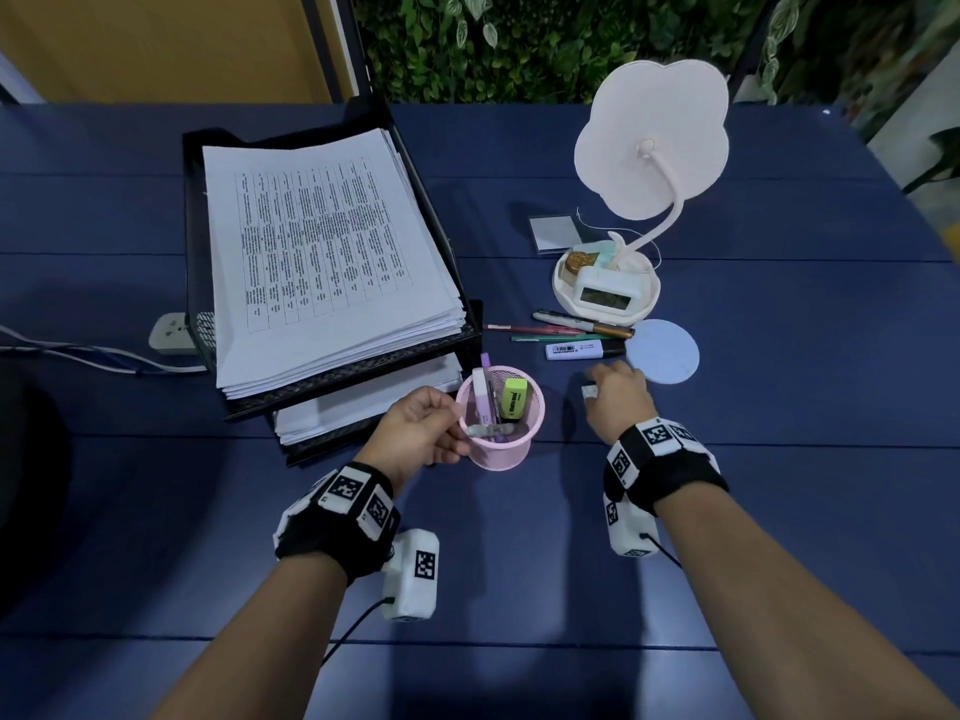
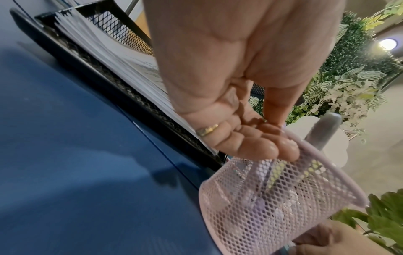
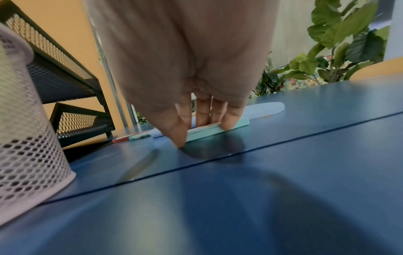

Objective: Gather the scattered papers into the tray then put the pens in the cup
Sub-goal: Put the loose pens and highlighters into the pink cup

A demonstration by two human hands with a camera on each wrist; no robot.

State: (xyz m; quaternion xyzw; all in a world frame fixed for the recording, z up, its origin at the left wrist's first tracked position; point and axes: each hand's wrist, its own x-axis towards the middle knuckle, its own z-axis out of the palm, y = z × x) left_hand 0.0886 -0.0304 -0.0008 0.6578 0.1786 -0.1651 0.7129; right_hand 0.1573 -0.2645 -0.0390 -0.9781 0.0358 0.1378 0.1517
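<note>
Hands: my left hand point(image 1: 423, 426) grips the pink mesh cup's point(image 1: 501, 449) rim at frame centre; my right hand point(image 1: 618, 394), nearer, pinches a teal highlighter point(image 3: 218, 128) lying crosswise, right of the cup.

A two-tier tray point(image 1: 457, 262) stands at the left rear of the table point(image 1: 779, 511), with a stack of papers point(image 1: 322, 241) on its upper tier and more sheets on the lower one. Just in front of the tray's right corner stands the cup point(image 1: 501, 444), with a few pens and markers in it. The left hand point(image 1: 421, 428) is at the cup's left rim. To the right of the tray stands a lamp point(image 1: 649, 142), its base nearer than its head. Before the base lie several pens point(image 1: 582, 322) side by side, and right of them a round coaster point(image 1: 662, 358). The right hand point(image 1: 618, 397) is on the table just in front of the pens, right of the cup. A power strip point(image 1: 169, 332) sits left of the tray.
</note>
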